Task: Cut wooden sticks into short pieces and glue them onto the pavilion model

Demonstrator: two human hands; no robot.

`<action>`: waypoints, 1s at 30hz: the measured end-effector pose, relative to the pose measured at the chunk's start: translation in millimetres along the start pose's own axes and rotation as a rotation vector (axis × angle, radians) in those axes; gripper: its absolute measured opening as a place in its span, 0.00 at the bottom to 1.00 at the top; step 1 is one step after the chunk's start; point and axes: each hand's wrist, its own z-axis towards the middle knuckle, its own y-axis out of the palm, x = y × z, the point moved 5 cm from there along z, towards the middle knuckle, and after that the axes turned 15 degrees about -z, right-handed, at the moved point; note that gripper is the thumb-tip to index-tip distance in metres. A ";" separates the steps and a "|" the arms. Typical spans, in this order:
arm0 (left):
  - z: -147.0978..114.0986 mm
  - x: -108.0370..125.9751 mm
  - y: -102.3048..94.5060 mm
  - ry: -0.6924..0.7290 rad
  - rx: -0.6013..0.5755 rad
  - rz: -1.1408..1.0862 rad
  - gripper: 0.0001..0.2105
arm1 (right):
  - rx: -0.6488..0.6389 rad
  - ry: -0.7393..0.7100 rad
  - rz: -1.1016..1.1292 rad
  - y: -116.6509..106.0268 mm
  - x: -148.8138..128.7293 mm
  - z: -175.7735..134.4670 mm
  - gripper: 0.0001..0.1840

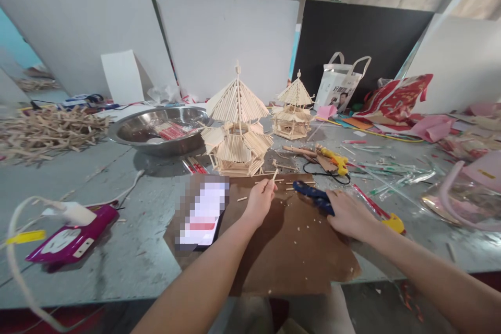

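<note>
My left hand [259, 201] pinches a short thin wooden stick [274, 175] above a brown cardboard sheet [289, 250]. My right hand [349, 214] rests on the sheet's right side, closed around the blue handles of a cutter [311, 191]. Just beyond my left hand stands a tall pagoda model made of sticks [237, 128]. A smaller stick pagoda [294, 109] stands further back to the right. Small stick offcuts lie scattered over the cardboard.
A phone [203, 214] lies at the cardboard's left edge. A steel bowl [160, 128], a heap of sticks [47, 130], a purple power strip [72, 240] with white cable, a yellow glue gun [336, 159], bags and coloured paper crowd the grey table.
</note>
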 end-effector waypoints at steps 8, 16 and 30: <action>-5.0 7.1 10.8 0.006 -0.128 -0.203 0.16 | 0.020 -0.072 0.413 -20.1 -14.3 13.4 0.29; -9.4 12.0 15.1 -0.048 -0.169 -0.235 0.15 | -0.005 -0.099 0.419 -19.6 -29.3 15.3 0.25; -3.8 10.5 6.4 -0.043 -0.072 -0.379 0.16 | 0.195 -0.109 0.268 -27.5 -30.3 9.5 0.25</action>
